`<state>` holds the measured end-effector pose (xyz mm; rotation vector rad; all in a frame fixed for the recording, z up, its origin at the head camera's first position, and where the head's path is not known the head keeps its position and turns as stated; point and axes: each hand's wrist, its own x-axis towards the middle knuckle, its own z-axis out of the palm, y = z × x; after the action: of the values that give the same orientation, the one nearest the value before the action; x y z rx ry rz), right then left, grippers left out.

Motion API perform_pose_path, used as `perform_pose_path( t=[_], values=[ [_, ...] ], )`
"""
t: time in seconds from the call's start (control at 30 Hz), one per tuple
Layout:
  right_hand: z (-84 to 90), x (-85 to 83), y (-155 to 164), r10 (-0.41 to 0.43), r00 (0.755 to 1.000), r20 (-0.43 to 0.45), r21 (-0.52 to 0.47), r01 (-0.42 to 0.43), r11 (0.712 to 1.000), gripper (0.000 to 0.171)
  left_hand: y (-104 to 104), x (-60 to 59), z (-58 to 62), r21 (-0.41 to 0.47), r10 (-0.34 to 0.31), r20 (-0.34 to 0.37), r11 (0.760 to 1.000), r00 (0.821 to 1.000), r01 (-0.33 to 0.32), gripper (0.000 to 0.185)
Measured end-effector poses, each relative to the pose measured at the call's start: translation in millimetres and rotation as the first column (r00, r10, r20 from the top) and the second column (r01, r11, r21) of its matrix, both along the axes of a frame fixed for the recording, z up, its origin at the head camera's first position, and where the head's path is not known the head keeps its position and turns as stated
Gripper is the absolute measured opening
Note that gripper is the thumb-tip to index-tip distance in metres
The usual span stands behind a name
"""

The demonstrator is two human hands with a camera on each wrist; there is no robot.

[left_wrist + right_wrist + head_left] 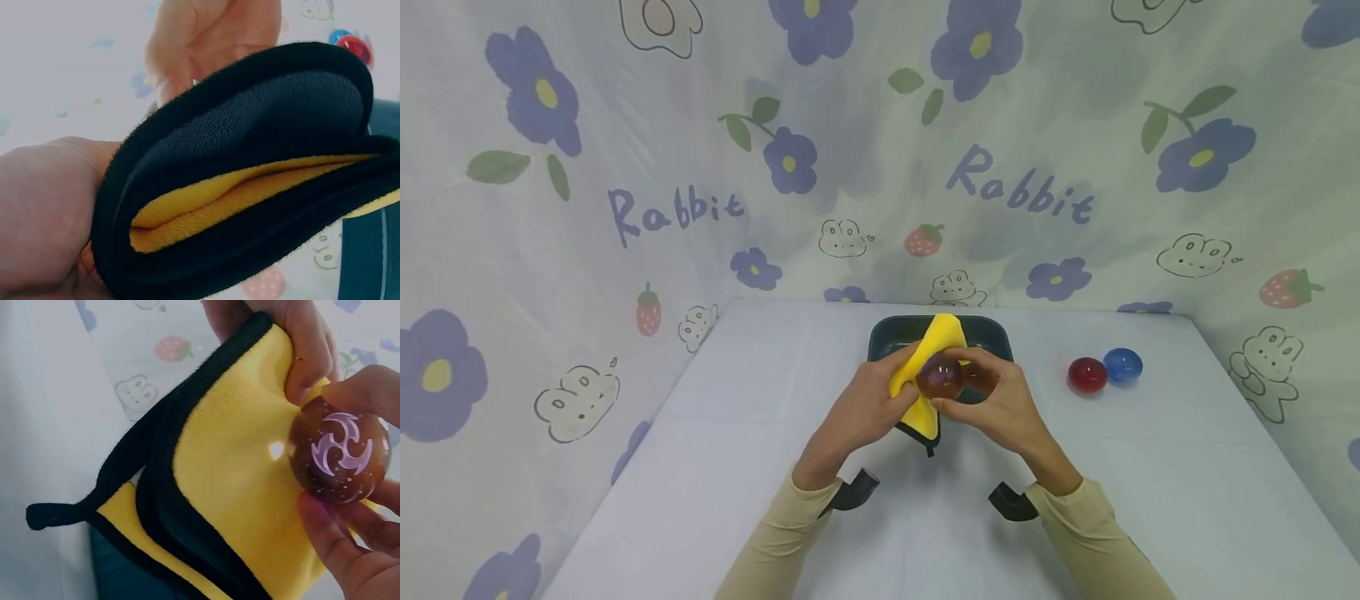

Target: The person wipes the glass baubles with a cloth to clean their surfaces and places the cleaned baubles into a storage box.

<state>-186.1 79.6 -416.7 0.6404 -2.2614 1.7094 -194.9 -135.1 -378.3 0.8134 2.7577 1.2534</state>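
Your right hand point(1000, 404) pinches one amber-brown ball point(940, 377) between thumb and fingertips point(325, 534), held above the table just in front of the tray. Marking on the ball: a pale, three-bladed swirl emblem with fine speckles, seen in the right wrist view; no lettering legible on it.

Your left hand point(865, 408) grips one folded cloth point(925, 367), yellow on the face, black on the edging and reverse, and presses it against the ball's left side. A black hanging loop point(53, 514) trails from the cloth's lower corner. In the left wrist view the cloth point(250, 181) shows as stacked black folds with yellow between them.

One dark green tray point(992, 333) sits directly behind the hands, partly covered by the cloth.

One red ball point(1087, 375) and one blue ball point(1122, 364) lie on the table point(700, 467) to your right of the tray, touching or nearly so, well apart from your hands.

Backdrop point(625, 167): pale printed fabric with purple flowers, strawberries and rabbit outlines; the word "Rabbit" reads twice in purple script.

Both sleeves are tan; a dark mount shows under each wrist.
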Motion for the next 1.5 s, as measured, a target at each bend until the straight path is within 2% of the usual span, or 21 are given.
perform_pose_path(
  t=[0.2, 0.5, 1.03, 1.27, 1.5],
  values=[
    [0.9, 0.6, 0, -0.028, 0.999, -0.04, -0.048, 0.026, 0.998, 0.058, 1, -1.0, 0.0, 0.019, -0.022, 0.013, 1.0, 1.0, 0.022, 0.063],
    [3.8, 1.2, 1, -0.073, 0.997, -0.002, -0.088, 0.072, 0.993, 0.062, 3, -0.3, 1.1, 0.01, -0.022, 0.051, 1.0, 0.998, 0.021, 0.057],
    [1.9, -1.1, 6, -0.1, 0.995, 0.008, -0.066, 0.1, 0.993, 0.063, 4, 2.3, 1.0, 0.0, -0.007, 0.064, 1.0, 0.998, 0.007, 0.054],
    [0.2, -3.0, 9, -0.167, 0.985, -0.042, 0.031, 0.169, 0.985, 0.062, 4, 3.8, 0.2, -0.011, 0.018, 0.051, 1.0, 0.999, -0.018, 0.06],
    [0.2, -4.1, 10, -0.161, 0.986, -0.034, 0.037, 0.162, 0.986, 0.061, 4, 6.3, 1.2, -0.006, 0.043, 0.045, 0.999, 0.998, -0.043, 0.064]
  ],
)
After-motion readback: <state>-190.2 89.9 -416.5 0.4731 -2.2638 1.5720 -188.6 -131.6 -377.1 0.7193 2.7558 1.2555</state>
